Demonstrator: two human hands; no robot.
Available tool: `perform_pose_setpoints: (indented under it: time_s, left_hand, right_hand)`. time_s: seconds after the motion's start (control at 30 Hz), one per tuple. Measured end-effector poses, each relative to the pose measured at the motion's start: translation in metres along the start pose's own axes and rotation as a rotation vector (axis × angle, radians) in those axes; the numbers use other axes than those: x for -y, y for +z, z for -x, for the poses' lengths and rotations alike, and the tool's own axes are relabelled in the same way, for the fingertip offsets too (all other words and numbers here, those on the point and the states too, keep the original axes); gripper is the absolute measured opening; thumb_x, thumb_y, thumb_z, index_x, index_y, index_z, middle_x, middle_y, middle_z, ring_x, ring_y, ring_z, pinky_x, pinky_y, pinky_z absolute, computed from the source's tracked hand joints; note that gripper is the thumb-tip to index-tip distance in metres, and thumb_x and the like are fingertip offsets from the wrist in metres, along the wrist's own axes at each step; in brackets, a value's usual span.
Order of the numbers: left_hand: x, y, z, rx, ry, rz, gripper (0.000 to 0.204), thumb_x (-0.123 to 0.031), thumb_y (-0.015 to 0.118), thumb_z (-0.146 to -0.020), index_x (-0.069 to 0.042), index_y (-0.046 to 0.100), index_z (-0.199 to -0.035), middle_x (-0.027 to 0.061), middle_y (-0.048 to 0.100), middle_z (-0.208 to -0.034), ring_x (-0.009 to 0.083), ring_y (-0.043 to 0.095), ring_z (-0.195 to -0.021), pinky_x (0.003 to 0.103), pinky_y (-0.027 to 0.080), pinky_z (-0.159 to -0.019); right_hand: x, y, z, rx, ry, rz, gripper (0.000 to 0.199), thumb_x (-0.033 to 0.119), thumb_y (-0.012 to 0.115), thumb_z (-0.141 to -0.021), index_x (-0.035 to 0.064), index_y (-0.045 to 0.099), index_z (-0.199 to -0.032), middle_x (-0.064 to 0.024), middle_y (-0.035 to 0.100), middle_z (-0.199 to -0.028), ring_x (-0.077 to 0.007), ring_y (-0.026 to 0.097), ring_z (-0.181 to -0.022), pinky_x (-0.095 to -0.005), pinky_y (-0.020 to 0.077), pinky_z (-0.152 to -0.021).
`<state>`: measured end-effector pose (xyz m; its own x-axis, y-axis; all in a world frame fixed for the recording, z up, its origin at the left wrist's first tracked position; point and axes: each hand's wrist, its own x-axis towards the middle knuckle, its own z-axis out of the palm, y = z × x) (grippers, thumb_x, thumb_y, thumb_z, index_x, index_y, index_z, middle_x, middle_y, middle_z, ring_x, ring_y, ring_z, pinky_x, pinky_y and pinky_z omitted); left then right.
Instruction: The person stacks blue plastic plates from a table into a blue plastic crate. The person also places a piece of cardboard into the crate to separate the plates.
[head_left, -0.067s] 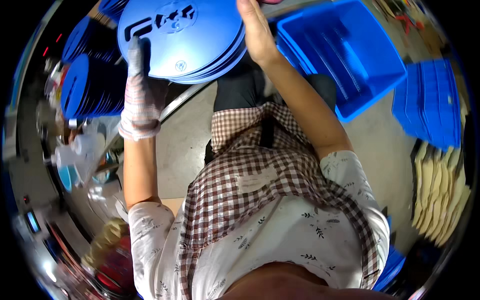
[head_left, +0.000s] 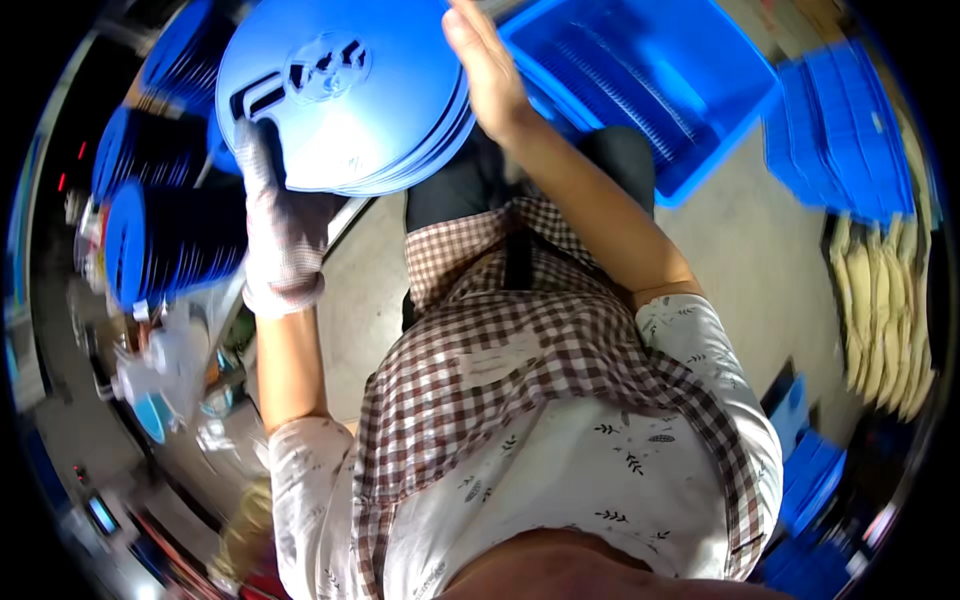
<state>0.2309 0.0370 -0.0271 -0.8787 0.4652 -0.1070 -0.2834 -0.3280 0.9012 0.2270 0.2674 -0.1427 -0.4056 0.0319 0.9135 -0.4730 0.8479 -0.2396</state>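
A stack of large round blue plastic reels, with slots cut around the hub, is held between my hands in front of me. My left hand, in a striped knit glove, grips its near left edge with the thumb on the top face; the other fingers are hidden. My bare right hand presses against the right rim, fingers stretched along it and partly cut off by the upper edge. Just right of the stack sits a deep blue plastic bin, its inside visible.
More blue reels stand in rows at the left. Blue folded-looking plastic pieces and a row of cream-coloured pieces lie at the far right. White and clear containers are below the left rows. More blue plastic is at lower right.
The reel stack and both hands sit slightly farther left and lower in view. My whole view has turned: the left rows appear lower, the bin and right-hand pieces higher. Both hands keep their hold.
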Motion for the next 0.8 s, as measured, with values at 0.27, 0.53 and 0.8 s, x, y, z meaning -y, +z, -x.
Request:
perform_pose_setpoints:
  time_s: [0.27, 0.53, 0.8]
  left_hand:
    - [0.046, 0.044, -0.013, 0.257, -0.250, 0.260, 0.067, -0.051, 0.063, -0.097, -0.006, 0.048, -0.146, 0.0113, 0.058, -0.141, 0.0269, 0.059, -0.125, 0.040, 0.050, -0.108]
    - [0.041, 0.069, -0.047, 0.356, -0.322, 0.068, 0.080, -0.072, 0.037, -0.099, -0.008, 0.046, -0.148, 0.0125, 0.059, -0.139, 0.0260, 0.060, -0.123, 0.040, 0.049, -0.105]
    - [0.176, 0.056, -0.101, 0.384, -0.919, 1.420, 0.080, -0.066, 0.047, -0.098, -0.012, 0.034, -0.155, 0.0151, 0.042, -0.156, 0.0341, 0.040, -0.143, 0.050, 0.030, -0.121]
  right_hand:
    - [0.029, -0.112, 0.021, -0.121, 0.890, -0.582, 0.069, 0.043, 0.044, -0.107, -0.0022, 0.029, -0.157, -0.0135, 0.042, -0.155, -0.0225, 0.039, -0.142, -0.0348, 0.0252, -0.119]
    - [0.018, -0.134, 0.034, -0.201, 0.890, -0.616, 0.076, 0.059, 0.039, -0.104, 0.0080, 0.028, -0.159, -0.0131, 0.038, -0.158, -0.0278, 0.038, -0.145, -0.0412, 0.0312, -0.119]
    - [-0.033, -0.182, -0.009, 0.058, 1.355, -0.484, 0.067, 0.052, 0.049, -0.100, 0.0138, 0.044, -0.154, -0.0159, 0.045, -0.155, -0.0310, 0.044, -0.142, -0.0434, 0.0332, -0.119]
